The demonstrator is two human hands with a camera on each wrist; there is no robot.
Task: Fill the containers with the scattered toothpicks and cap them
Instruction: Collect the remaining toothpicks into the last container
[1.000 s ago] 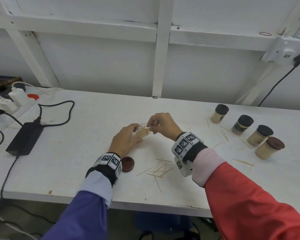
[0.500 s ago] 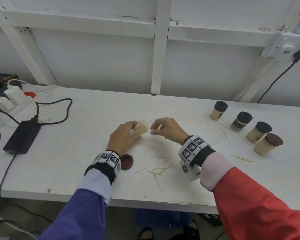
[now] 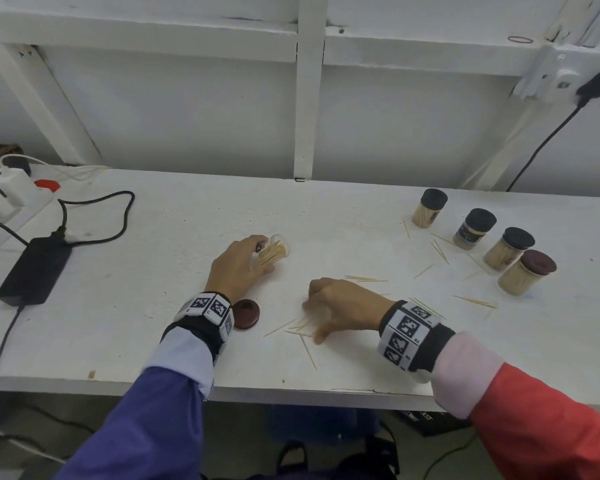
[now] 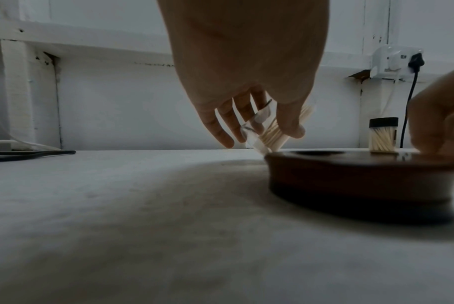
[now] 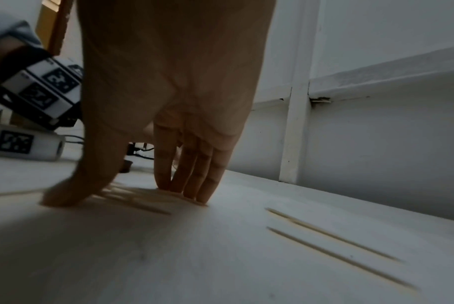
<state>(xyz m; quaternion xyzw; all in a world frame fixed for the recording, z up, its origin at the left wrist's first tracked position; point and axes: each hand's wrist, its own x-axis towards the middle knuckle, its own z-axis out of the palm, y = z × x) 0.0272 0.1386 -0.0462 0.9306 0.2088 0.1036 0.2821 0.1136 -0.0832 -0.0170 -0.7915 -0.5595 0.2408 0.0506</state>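
Note:
My left hand (image 3: 260,258) grips a clear open container (image 3: 275,251) partly full of toothpicks, tilted with its mouth to the right; the left wrist view shows the fingers (image 4: 289,123) curled round that container (image 4: 269,133). Its brown lid (image 3: 246,314) lies flat by my left wrist and looms large in the wrist view (image 4: 350,176). My right hand (image 3: 312,322) is down on a loose pile of toothpicks (image 3: 291,329) near the table's front. Its fingers (image 5: 192,185) are straight and the thumb is spread, all touching the table over the pile (image 5: 142,205).
Several capped, filled containers (image 3: 508,249) stand at the right. More toothpicks (image 3: 366,279) lie scattered between them and my right hand. A black power adapter (image 3: 35,270) with cables and a power strip (image 3: 4,192) sit at the left. The table's front edge (image 3: 291,393) is close.
My right hand has left the container's mouth and come down toward me onto the toothpick pile. My left hand still holds the container, now a little lower.

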